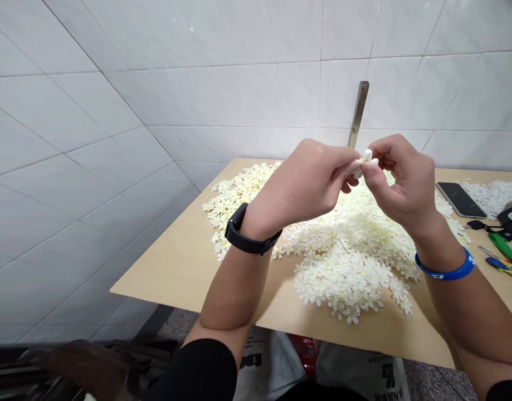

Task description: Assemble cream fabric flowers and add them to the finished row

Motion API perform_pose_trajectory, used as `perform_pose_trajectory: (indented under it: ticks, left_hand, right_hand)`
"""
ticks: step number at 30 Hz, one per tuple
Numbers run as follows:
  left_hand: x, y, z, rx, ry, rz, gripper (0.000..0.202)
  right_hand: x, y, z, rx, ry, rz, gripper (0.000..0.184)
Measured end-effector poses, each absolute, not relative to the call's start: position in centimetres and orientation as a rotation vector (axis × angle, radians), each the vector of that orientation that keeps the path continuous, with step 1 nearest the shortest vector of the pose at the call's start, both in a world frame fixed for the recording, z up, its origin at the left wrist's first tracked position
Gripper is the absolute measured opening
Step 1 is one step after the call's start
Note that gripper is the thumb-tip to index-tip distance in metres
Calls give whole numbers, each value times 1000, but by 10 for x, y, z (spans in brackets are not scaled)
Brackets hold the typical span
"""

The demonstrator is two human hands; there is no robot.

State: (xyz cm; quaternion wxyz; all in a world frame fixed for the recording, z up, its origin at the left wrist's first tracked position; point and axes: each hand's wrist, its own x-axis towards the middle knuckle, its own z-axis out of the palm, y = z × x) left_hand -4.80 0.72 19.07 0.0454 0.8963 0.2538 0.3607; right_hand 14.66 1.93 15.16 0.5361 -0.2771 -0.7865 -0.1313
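Raised over the table, my left hand (310, 181) and my right hand (401, 181) meet at their fingertips. Between them they pinch a small white artificial flower (367, 156), partly covered by the thumbs and fingers. My left fingers and thumb close on its left side, and my right thumb and forefinger press it from the right. Below and behind the hands spreads a large heap of loose white and pale yellow flowers (347, 273), some of it hidden by my left forearm and hand.
On the tan tabletop (167, 262), a phone (460, 200), a pile of small white pieces (496, 196) and scissors (506, 265) lie at the right. An upright metal bar (359, 111) stands behind my hands against the tiled wall (239, 94). Printed bags (268, 362) sit below the table.
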Motion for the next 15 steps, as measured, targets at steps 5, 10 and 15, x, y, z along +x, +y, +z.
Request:
perform_pose_trajectory:
  ticks: [5,10,15]
  left_hand:
    - [-47,9,190,2758,822,1078,33]
    - [-48,16,189,2752,881,986,33]
    - [-48,25,184,2707,838,1046,39]
  right_hand:
    - [157,19,158,-718,-1954,-425,24]
    - [152,16,154,-730,-2028,-537,25]
    - [139,16,146,-778,-1881,-410,27]
